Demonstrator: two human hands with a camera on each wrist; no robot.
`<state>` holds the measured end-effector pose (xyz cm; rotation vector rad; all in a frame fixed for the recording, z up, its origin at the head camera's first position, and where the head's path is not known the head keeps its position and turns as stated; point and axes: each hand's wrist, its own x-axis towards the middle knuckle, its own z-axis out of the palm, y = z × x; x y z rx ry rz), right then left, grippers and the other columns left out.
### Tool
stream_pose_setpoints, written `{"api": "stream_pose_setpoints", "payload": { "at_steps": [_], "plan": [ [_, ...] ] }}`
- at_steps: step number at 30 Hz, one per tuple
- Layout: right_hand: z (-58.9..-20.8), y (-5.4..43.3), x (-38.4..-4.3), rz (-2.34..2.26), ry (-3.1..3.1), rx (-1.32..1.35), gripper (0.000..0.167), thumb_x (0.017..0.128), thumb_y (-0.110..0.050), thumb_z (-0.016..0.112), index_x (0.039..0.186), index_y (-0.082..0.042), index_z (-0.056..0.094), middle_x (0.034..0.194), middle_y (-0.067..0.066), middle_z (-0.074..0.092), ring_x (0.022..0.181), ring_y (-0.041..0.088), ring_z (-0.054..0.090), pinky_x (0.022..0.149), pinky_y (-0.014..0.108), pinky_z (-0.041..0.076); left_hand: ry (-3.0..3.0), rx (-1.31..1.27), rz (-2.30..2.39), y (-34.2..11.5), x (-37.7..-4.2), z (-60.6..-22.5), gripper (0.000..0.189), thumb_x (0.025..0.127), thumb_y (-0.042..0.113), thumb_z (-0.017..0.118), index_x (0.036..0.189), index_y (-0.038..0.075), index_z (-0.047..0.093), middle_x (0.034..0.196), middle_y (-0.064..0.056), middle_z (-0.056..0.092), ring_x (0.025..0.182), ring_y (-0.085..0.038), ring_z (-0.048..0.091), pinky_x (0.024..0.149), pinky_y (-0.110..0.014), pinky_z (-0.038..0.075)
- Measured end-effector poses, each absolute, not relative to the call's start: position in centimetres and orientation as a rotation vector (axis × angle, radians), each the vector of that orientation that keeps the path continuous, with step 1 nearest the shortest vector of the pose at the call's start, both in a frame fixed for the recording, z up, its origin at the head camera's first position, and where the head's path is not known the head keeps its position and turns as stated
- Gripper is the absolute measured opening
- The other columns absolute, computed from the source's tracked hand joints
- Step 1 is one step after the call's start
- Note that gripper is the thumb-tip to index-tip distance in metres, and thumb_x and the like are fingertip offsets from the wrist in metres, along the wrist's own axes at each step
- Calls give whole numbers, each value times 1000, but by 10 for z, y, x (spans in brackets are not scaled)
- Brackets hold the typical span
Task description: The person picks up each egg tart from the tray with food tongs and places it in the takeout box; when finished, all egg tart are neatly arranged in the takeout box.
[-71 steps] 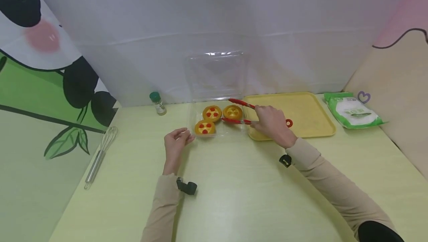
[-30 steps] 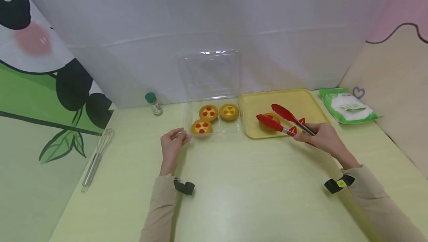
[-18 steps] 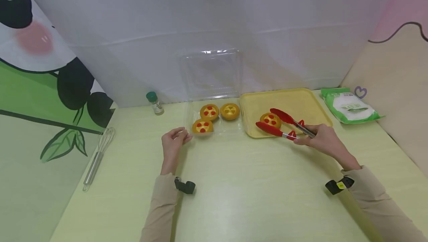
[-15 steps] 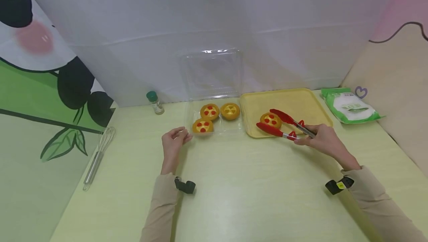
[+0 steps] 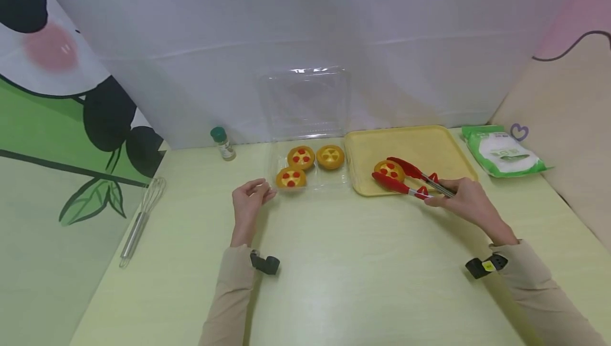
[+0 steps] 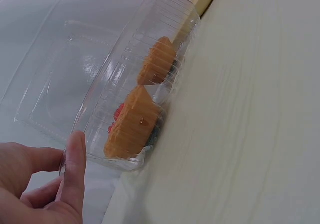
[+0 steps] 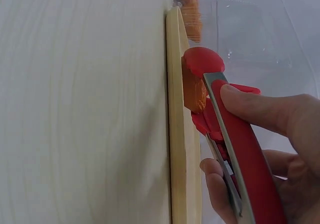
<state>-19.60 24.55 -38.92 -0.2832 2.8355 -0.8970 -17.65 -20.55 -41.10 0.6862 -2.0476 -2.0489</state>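
My left hand [image 5: 248,202] pinches the near-left rim of a clear plastic clamshell box [image 5: 329,179], as the left wrist view confirms. Its lid stands raised at the back. Inside sit two egg tarts topped with red pieces [image 5: 300,158] and one plain yellow tart [image 5: 330,157]. My right hand [image 5: 470,202] grips a pair of red-tipped metal tongs [image 5: 412,171]. Between the tong heads is another red-topped tart [image 5: 391,169], at the front left of the yellow tray [image 5: 429,144]. In the right wrist view, one red tong head partly covers this tart [image 7: 193,90].
A small green-capped shaker jar [image 5: 223,144] stands at the back left. The metal whisk [image 5: 143,221] lies along the left edge of the table. A green and white packet [image 5: 506,152] rests right of the tray, near the side wall.
The right hand and tongs have moved right, from the box to the tray, where a tart now shows between the tong heads. My left hand has stayed at the box rim.
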Motion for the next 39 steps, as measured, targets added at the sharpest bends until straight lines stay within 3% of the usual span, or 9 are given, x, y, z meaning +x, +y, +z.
{"api": "stream_pose_setpoints", "payload": {
  "at_steps": [7,13,19,24,27,30,39],
  "plan": [
    [-387,251,-197,-920,2812,-272,76,82,-43,77,130,11,54,59,-4,31,53,13,31,44,24,24,-2042,694,-2059,-205,-177,-410,34,97,7,60,127,-8,58,94,-13,64,65,-4,68,72,-19,60],
    [-382,253,-196,-963,2806,-253,74,83,-45,75,129,9,57,65,-1,51,60,16,39,48,25,28,-2034,682,-2072,-205,-178,-409,34,96,6,60,127,-8,57,91,-10,63,65,-4,68,73,-20,61],
    [-377,254,-196,-1037,2798,-212,72,83,-50,74,130,3,59,92,11,66,75,21,44,54,25,33,-2047,671,-2070,-205,-177,-408,35,97,6,59,128,-9,56,92,-11,63,65,-4,68,73,-19,60],
    [-367,244,-195,-1091,2762,-230,71,84,-49,74,133,0,58,116,23,65,86,24,48,59,24,39,-2074,688,-2033,-204,-175,-408,34,97,8,59,128,-7,57,95,-12,64,65,-4,68,73,-18,60],
    [-361,233,-196,-1116,2723,-254,72,84,-48,73,135,0,56,123,25,63,96,26,50,64,25,43,-2064,683,-2037,-205,-175,-409,34,97,8,59,127,-7,58,92,-11,64,65,-4,68,73,-19,60],
    [-356,219,-197,-1134,2691,-286,71,84,-48,74,135,-1,57,123,23,63,100,26,51,67,25,44,-2046,674,-2055,-205,-175,-409,34,97,6,60,127,-8,57,89,-9,64,65,-5,68,72,-19,60],
    [-357,184,-208,-1155,2654,-415,66,80,-46,78,127,-3,64,104,10,72,86,22,52,61,26,39,-2053,667,-2059,-205,-174,-408,34,97,7,59,128,-8,57,91,-10,64,66,-5,69,72,-19,60]
  ]
}}
